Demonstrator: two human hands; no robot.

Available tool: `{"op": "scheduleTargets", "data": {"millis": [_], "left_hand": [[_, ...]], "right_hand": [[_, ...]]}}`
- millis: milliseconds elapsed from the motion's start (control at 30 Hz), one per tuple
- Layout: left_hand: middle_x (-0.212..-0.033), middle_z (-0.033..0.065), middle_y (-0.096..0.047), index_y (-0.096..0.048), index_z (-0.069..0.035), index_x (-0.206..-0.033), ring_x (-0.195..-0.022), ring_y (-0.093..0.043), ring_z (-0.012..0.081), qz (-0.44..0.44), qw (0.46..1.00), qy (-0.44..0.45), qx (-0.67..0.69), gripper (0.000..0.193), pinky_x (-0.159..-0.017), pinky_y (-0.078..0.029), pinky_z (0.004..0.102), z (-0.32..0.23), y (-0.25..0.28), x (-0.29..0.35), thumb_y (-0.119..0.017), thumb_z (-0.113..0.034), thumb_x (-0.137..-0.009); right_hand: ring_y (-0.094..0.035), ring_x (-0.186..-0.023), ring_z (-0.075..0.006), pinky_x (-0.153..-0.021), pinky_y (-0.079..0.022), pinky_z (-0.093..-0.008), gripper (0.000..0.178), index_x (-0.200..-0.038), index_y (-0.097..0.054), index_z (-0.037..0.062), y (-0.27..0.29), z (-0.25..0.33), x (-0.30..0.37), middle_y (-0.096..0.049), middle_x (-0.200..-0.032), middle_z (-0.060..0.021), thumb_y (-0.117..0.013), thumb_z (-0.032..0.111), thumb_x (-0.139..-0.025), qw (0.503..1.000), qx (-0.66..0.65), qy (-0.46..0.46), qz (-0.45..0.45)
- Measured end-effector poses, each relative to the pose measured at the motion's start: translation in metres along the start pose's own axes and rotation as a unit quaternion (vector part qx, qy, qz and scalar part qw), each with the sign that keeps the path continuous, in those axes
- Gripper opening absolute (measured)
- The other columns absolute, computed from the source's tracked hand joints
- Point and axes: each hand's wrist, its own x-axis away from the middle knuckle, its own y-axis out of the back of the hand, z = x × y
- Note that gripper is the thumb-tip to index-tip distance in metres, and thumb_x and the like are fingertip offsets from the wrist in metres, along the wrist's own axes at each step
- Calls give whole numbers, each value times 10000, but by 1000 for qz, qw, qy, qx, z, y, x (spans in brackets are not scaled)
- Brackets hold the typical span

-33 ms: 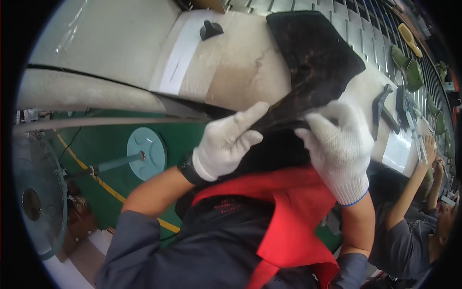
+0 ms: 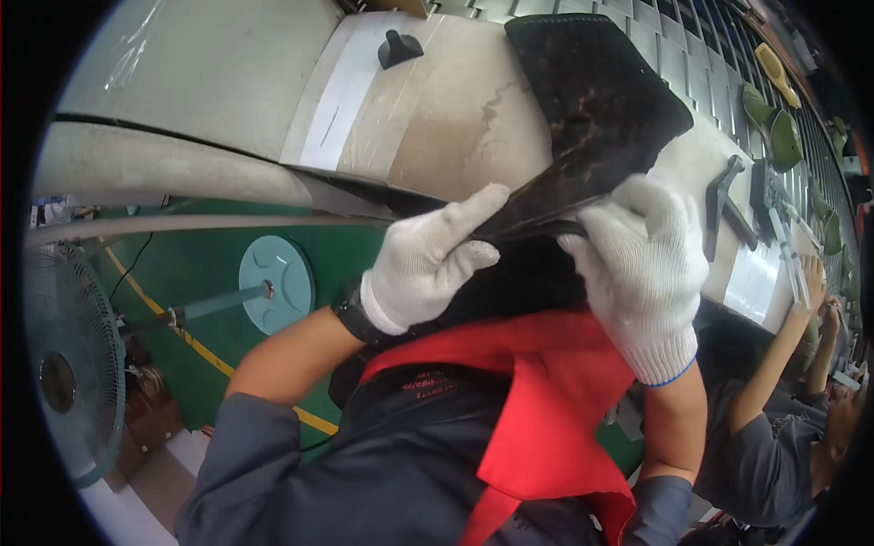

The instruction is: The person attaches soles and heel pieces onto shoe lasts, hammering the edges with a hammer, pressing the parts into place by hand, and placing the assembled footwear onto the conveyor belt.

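A dark brown, mottled leather-like piece (image 2: 601, 96) stretches from the pale worktop toward my body, with its wide end lying flat on the far side. In a white knit glove, my left hand (image 2: 428, 250) holds its narrow near edge between the thumb and the straight index finger. My right hand (image 2: 646, 259), gloved as well, pinches the same edge farther right with bent fingers. What lies inside that pinch is hidden by the glove. A small dark grey moulded part (image 2: 400, 49) rests on the worktop to the far left of the piece.
A dark-handled tool (image 2: 721, 205) lies to the right on the worktop (image 2: 455, 118). Green curved pieces (image 2: 783, 141) and a yellow object (image 2: 774, 73) sit along the slatted conveyor. A co-worker's arms (image 2: 774, 364) are at the right. A fan (image 2: 73, 364) stands on the left.
The piece's near edge has lifted and turned slightly between my hands. Both hands stay almost where they were, with the right shifted a little.
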Motion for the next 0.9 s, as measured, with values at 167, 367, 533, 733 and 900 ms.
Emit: {"op": "scheduleTargets", "data": {"millis": [167, 367, 533, 733, 900], "left_hand": [[-1262, 177, -804, -664, 36, -1505, -1041, -778, 177, -35, 998, 18, -50, 467, -933, -593, 306, -8, -11, 6, -734, -173, -1093], [-1235, 114, -800, -709, 43, -1447, -1090, -734, 132, -125, 977, 131, 109, 429, -953, -581, 294, -22, -34, 6, -777, -73, -1040], [-1243, 85, -785, -706, 52, -1414, -1069, -730, 118, -136, 959, 117, 219, 436, -932, -599, 291, -16, -36, -4, -805, -14, -995], [-1221, 116, -764, -650, 27, -1333, -1058, -731, 126, -100, 921, 193, 322, 412, -926, -615, 311, -21, -26, -17, -835, -18, -967], [-1195, 69, -705, -647, 8, -1265, -1097, -704, 144, -34, 931, 244, 269, 369, -995, -602, 330, -34, -15, -32, -822, 33, -941]], "right_hand": [[-635, -1364, -448, -1144, -510, -583, 278, -886, -745, 57, -4, -1, -8, -707, -1439, -203, -928, 150, -699, 997, 15, 55, -54], [-647, -1372, -453, -1171, -503, -595, 267, -910, -771, 41, 1, -2, -10, -728, -1426, -187, -927, 100, -701, 997, 35, 62, -23], [-655, -1367, -448, -1163, -514, -589, 275, -876, -749, 35, 0, -7, -11, -733, -1414, -188, -932, 99, -681, 997, 22, 67, -18], [-658, -1373, -444, -1157, -510, -606, 298, -864, -723, 34, 3, -17, -16, -734, -1409, -184, -926, 104, -657, 995, -27, 99, 1], [-660, -1377, -431, -1162, -503, -608, 289, -860, -717, 37, 4, -24, -18, -739, -1398, -180, -921, 102, -666, 993, -43, 107, 19]]}}
